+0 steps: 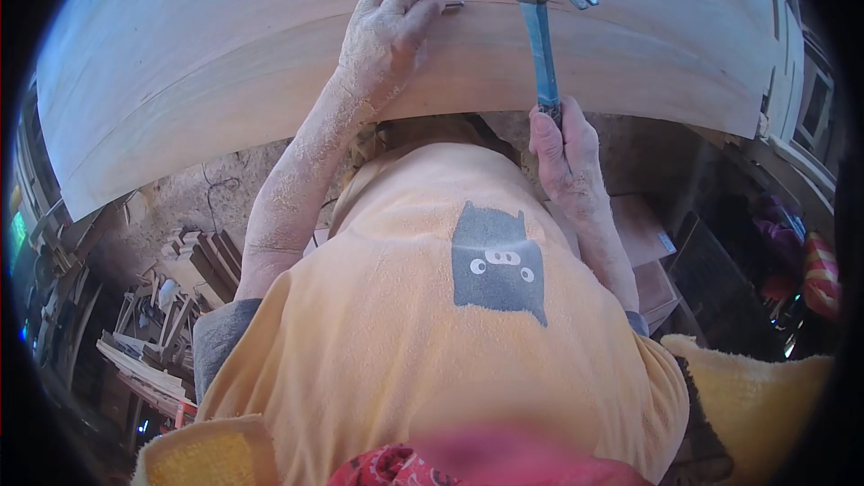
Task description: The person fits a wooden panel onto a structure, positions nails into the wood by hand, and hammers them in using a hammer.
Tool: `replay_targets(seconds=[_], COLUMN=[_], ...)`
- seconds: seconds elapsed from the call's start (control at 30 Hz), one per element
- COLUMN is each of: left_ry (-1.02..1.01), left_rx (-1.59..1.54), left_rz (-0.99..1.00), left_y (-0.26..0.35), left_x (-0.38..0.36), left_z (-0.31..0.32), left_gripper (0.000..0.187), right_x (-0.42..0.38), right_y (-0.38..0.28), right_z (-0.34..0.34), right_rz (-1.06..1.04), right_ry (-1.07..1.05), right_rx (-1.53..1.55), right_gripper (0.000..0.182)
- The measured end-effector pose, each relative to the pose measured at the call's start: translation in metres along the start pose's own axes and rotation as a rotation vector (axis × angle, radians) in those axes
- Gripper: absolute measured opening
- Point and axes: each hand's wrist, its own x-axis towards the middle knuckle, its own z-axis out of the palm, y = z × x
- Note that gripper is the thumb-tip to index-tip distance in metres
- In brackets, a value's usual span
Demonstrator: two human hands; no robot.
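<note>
My right hand (567, 148) is closed round the lower handle of a claw hammer (543, 45). The hammer has a blue shaft and a worn metal head, held up over the edge of a broad, pale wooden board (270, 81). My left hand (391, 27), coated in sawdust, rests closed on the board to the left of the hammer head. From its fingers pokes the end of a small metal rod (454, 5); the rest of it is hidden in the hand. A thin dark seam runs across the board near that tip.
Wood offcuts (202, 265) lie stacked on the floor at lower left. Boxes (643, 234) stand at right, with a red and yellow bundle (821, 274) farther out. My dusty yellow apron (405, 306) hangs between my arms, below the board's near edge.
</note>
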Motion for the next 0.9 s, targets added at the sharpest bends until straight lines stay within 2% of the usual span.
replay_targets(seconds=[0.37,0.47,0.57,0.67,0.77,0.9], left_ry=[0.038,0.023,0.038,0.009,0.049,0.031], left_rx=[0.025,0.021,0.019,0.008,0.011,-0.001], left_rz=[0.011,-0.002,-0.015,-0.019,0.015,0.007], left_y=[0.0,0.0,-0.002,0.0,-0.003,0.001], left_x=[0.002,0.001,-0.001,0.0,0.0,0.0], left_z=[-0.002,0.0,0.003,0.001,0.0,-0.002], left_gripper=[0.036,0.037,0.038,0.035,0.043,0.041], right_x=[0.007,0.007,0.003,-0.003,0.009,-0.001], right_y=[0.007,-0.005,-0.035,-0.013,0.01,0.01], right_z=[0.008,0.002,-0.009,-0.009,0.0,0.0], right_rz=[0.029,0.033,-0.14,-0.278,-0.077,-0.017], right_ry=[-0.044,0.017,0.115,0.148,-0.034,0.056], right_rx=[-0.325,-0.138,0.019,0.14,-0.581,-0.271], right_gripper=[0.037,0.037,0.038,0.036,0.034,0.032])
